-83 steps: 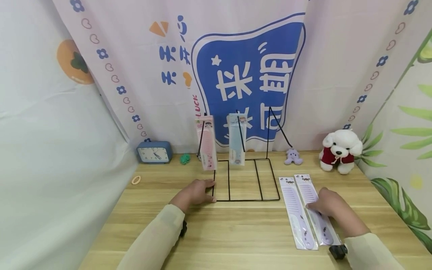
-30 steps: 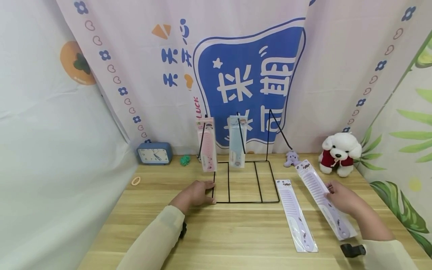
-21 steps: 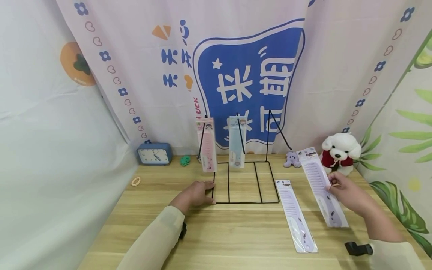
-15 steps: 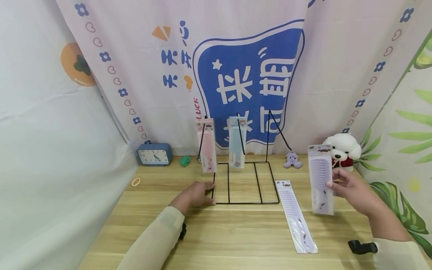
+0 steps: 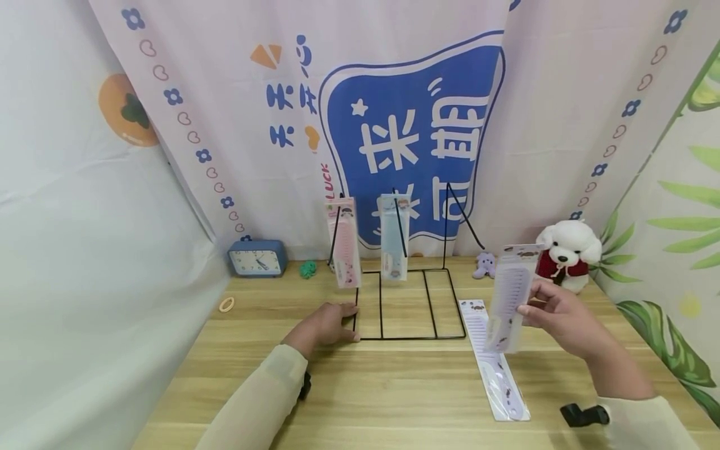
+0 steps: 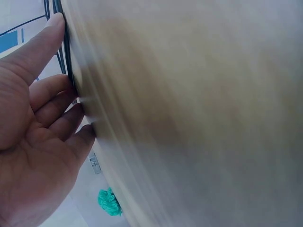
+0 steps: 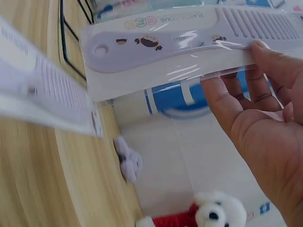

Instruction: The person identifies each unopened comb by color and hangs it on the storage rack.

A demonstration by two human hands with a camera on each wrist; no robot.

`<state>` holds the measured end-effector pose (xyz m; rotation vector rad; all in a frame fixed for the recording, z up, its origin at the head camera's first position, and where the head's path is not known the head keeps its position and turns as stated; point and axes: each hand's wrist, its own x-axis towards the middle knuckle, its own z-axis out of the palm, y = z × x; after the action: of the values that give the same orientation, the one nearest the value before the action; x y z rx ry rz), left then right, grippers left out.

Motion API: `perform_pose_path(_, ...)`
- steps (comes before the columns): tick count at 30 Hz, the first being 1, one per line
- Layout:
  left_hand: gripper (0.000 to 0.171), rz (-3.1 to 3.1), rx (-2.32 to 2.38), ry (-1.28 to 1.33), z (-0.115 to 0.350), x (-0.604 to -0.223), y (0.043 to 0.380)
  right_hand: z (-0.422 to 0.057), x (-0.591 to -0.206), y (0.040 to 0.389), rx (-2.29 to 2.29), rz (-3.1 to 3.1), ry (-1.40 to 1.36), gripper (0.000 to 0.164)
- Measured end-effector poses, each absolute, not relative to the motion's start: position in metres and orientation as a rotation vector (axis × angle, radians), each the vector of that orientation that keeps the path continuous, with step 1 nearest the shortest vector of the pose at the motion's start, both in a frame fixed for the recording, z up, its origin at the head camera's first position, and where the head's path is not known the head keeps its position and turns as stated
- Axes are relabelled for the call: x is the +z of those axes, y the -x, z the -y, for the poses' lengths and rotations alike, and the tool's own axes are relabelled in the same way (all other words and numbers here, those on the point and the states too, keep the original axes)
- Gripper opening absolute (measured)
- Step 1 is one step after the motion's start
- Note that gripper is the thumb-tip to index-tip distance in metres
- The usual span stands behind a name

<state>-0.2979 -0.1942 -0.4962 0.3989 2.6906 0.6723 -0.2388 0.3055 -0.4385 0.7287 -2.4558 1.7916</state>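
Observation:
My right hand (image 5: 562,319) pinches a purple plastic comb in a clear packet (image 5: 513,300) by its edge, raised above the table. In the right wrist view the thumb lies on the front of this packaged comb (image 7: 161,42), fingers behind. Below it, another packaged purple comb (image 5: 509,394) lies flat, partly covered from the head camera. My left hand (image 5: 325,322) rests its thumb and fingertips on the left end of a black wire rack (image 5: 413,338); its fingers (image 6: 49,90) are loosely bent. A pink packaged comb (image 5: 347,250) and a blue packaged comb (image 5: 395,250) hang from the rack's arms.
At the back stand a blue clock (image 5: 257,259), a green figure (image 5: 307,269), a purple figure (image 5: 484,265) and a white plush dog (image 5: 569,250). A small beige ring (image 5: 226,304) lies at the left. The rack's right arm (image 5: 465,219) holds nothing.
My right hand has lifted the right-hand purple comb packet off the table, turned it upright, and moved it left over the other one. The left hand stays on the rack.

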Motion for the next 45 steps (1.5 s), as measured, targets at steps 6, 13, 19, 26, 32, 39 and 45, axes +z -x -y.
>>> perform_pose_path(6,0.078,-2.686,0.692,-0.396,0.194,-0.498,0.297,-0.283,-0.435,0.241,1.780,2.466,-0.819,0.014)
perform_pose_path(13,0.078,-2.693,0.684,-0.383,0.194,-0.498,0.298,-0.268,-0.433,0.246,1.811,2.495,-0.777,0.015)
perform_pose_path(19,0.078,-2.691,0.680,-0.381,0.194,-0.497,0.298,-0.265,-0.435,0.249,1.849,2.485,-0.786,0.015)
perform_pose_path(26,0.078,-2.680,0.684,-0.376,0.196,-0.494,0.297,-0.260,-0.434,0.253,1.821,2.548,-0.671,0.017)
perform_pose_path(32,0.078,-2.690,0.663,-0.375,0.198,-0.495,0.298,-0.245,-0.433,0.276,1.883,2.584,-0.522,0.029)
perform_pose_path(39,0.077,-2.690,0.671,-0.382,0.197,-0.496,0.297,-0.226,-0.431,0.312,1.830,2.575,-0.339,0.039)
perform_pose_path(45,0.078,-2.696,0.672,-0.391,0.195,-0.494,0.298,-0.216,-0.430,0.338,1.880,2.500,-0.272,0.043)
